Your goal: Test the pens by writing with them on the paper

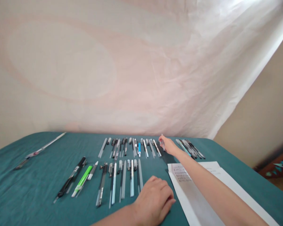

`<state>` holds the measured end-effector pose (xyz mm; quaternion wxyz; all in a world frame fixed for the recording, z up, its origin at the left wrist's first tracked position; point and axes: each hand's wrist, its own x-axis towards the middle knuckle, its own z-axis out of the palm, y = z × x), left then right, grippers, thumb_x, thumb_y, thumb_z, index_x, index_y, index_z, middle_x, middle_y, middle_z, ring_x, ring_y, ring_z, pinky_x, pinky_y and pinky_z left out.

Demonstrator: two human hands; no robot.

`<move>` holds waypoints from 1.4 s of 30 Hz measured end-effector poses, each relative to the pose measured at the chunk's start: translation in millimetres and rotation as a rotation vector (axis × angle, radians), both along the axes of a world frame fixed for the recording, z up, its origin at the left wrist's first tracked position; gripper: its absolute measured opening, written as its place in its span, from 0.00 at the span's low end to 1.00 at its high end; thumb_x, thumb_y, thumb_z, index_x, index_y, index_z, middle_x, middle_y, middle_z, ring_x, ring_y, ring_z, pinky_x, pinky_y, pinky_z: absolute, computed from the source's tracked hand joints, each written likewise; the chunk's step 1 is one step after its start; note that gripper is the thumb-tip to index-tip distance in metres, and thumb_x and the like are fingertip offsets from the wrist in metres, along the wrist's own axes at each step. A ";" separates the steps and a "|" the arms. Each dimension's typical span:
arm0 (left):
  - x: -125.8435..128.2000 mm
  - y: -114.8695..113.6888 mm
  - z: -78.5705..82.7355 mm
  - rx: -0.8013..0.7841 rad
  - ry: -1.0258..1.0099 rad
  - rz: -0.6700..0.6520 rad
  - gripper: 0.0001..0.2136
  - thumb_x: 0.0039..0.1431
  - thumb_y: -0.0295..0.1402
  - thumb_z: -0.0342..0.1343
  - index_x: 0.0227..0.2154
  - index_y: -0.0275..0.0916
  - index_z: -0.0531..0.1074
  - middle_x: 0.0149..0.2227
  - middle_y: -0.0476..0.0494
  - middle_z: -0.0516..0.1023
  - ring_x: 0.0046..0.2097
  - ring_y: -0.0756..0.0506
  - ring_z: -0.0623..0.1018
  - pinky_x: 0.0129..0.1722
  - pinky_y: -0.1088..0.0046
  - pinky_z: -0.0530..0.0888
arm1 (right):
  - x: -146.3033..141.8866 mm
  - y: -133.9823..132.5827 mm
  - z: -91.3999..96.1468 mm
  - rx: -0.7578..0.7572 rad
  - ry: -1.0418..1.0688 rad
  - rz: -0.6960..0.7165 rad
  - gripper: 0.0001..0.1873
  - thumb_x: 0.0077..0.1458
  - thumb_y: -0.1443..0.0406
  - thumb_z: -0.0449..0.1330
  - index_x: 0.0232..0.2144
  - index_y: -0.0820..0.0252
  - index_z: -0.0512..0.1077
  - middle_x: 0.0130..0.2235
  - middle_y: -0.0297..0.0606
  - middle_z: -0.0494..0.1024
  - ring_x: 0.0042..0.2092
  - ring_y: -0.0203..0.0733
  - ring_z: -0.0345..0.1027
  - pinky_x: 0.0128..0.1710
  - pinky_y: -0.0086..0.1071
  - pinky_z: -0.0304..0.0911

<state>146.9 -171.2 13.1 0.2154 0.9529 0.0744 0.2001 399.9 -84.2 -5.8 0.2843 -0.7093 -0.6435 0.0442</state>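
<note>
My right hand (168,145) reaches to the far side of the table, its fingers closed on a short stretch of a clear, greyish pen (163,145). It is at the right end of the back row of pens, close to a white-tipped pen (157,148). My left hand (155,200) rests on the cloth nearer to me, fingers loosely curled, with no object showing in it. Just left of it lies a front row of pens, among them a clear pen (140,175) and a light blue one (132,179). Some have separate caps beside them.
Printed white sheets (228,179) lie under my right forearm. A bunch of pens (191,149) sits at the back right. On the left are a green highlighter (83,180), a big black pen (72,177) and a long thin stick (46,147). A pale curtain (132,69) hangs behind.
</note>
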 end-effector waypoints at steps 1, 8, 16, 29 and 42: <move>-0.1 -0.1 -0.4 -0.022 -0.003 0.002 0.04 0.58 0.32 0.47 0.31 0.39 0.65 0.32 0.48 0.71 0.36 0.48 0.69 0.40 0.70 0.62 | -1.1 -8.0 3.8 0.009 0.006 0.014 0.12 0.44 0.72 0.55 0.36 0.60 0.66 0.31 0.35 0.72 0.30 0.35 0.64 0.33 0.29 0.57; 7.4 -2.6 -9.2 -0.607 -0.193 0.151 0.07 0.60 0.32 0.43 0.38 0.39 0.64 0.34 0.46 0.69 0.33 0.49 0.71 0.35 0.73 0.67 | -43.0 -98.1 30.6 0.117 0.085 0.152 0.15 0.49 0.67 0.56 0.42 0.57 0.64 0.39 0.37 0.71 0.38 0.38 0.65 0.39 0.32 0.61; 18.1 -5.1 -13.8 -1.110 -0.390 0.125 0.10 0.57 0.35 0.48 0.40 0.37 0.60 0.35 0.44 0.67 0.33 0.49 0.71 0.32 0.73 0.69 | -86.2 -167.0 22.6 0.254 0.072 0.303 0.17 0.50 0.73 0.53 0.42 0.55 0.63 0.43 0.40 0.71 0.45 0.42 0.64 0.45 0.40 0.60; 20.6 9.7 -11.0 -1.336 -0.526 0.188 0.09 0.55 0.34 0.52 0.37 0.37 0.62 0.27 0.50 0.68 0.30 0.52 0.68 0.32 0.75 0.66 | -90.8 -181.7 10.0 0.366 -0.026 0.321 0.20 0.57 0.59 0.45 0.50 0.61 0.60 0.42 0.47 0.67 0.44 0.47 0.63 0.41 0.41 0.61; 20.8 12.0 -14.7 -1.517 -0.571 0.231 0.12 0.53 0.39 0.54 0.35 0.36 0.64 0.32 0.45 0.73 0.30 0.52 0.70 0.32 0.76 0.65 | -99.2 -177.5 5.3 0.552 0.000 0.389 0.15 0.47 0.75 0.54 0.39 0.59 0.61 0.31 0.38 0.68 0.32 0.38 0.63 0.30 0.33 0.63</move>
